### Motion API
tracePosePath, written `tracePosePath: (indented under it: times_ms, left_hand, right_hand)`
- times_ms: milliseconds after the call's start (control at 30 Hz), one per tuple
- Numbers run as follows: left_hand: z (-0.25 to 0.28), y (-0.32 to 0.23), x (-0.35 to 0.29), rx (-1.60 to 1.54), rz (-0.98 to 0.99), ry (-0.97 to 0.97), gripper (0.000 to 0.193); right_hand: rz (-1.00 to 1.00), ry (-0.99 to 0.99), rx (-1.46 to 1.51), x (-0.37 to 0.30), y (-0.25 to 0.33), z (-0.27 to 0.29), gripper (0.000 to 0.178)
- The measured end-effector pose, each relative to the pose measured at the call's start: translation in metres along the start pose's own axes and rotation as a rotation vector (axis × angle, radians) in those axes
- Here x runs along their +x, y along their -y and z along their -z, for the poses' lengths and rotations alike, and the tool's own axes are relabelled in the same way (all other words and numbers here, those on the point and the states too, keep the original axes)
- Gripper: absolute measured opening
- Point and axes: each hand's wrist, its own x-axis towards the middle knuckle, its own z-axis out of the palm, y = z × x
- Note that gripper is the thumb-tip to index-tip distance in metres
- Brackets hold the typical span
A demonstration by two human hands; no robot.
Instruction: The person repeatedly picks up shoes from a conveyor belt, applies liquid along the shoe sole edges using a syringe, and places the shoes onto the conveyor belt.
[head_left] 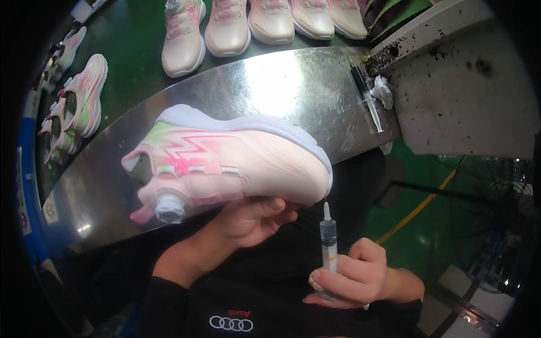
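A pale pink and cream sneaker [270, 160] with a white sole, a green heel and a white dial lies on its side in the air, toe to the right. My left hand [256, 219] grips it from below, thumb and fingers closed near the forefoot; part of the fingers is hidden behind the shoe. In my right hand [352, 276] is a clear syringe [328, 239], held upright with the fingers wrapped round its lower barrel. The needle tip reaches the edge between sole and upper at the toe.
Under the shoe spreads a shiny metal tabletop [225, 84]. On its right lie a dark-filled syringe [366, 98] and crumpled white tissue [383, 92]. A row of matching sneakers [228, 28] stands behind, more shoes [87, 93] at left. A stained grey panel [468, 84] borders the right.
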Motion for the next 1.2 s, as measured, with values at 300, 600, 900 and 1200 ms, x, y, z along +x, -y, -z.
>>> tracePosePath:
  times_ms: [300,600,900,1200]
  left_hand:
    - [-0.011,0.001,0.004,-0.032,0.006,0.000,0.033]
    - [-0.017,0.002,0.022,-0.052,0.124,0.014,0.035]
    - [-0.004,-0.018,-0.126,0.170,-0.137,-0.439,0.083]
    - [0.015,-0.094,-0.130,0.680,-0.607,-0.620,0.072]
  right_hand:
    - [0.090,-0.037,-0.184,-0.003,-0.007,-0.010,0.029]
    - [0.093,-0.091,-0.310,0.002,0.009,0.010,0.033]
    - [0.018,-0.218,-0.203,0.027,-0.116,-0.038,0.051]
    - [-0.078,-0.365,-0.028,0.080,-0.164,-0.065,0.047]
